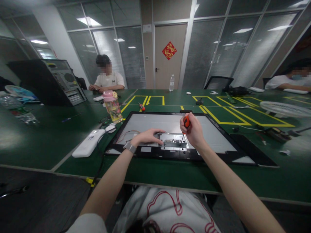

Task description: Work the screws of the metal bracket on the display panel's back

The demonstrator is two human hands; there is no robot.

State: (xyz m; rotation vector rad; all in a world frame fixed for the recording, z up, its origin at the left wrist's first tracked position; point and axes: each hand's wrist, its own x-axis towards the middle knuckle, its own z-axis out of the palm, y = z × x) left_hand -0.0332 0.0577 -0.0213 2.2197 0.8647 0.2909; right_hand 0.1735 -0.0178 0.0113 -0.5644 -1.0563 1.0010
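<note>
A black-framed monitor panel (213,137) lies face down on the green table, its pale back showing. A small metal bracket plate (173,141) sits near its front edge. My right hand (193,129) is closed round a screwdriver with a red-orange handle (186,121), held upright with its tip on the plate. My left hand (147,136), a watch on its wrist, rests with fingers spread flat on the panel, touching the plate's left end.
A white power bank (88,143) with a cable lies left of the panel. Behind it stands a pink-lidded bottle (113,106). A computer case (55,82) is at the far left, a white fan (284,108) at right. Two people sit at the far side.
</note>
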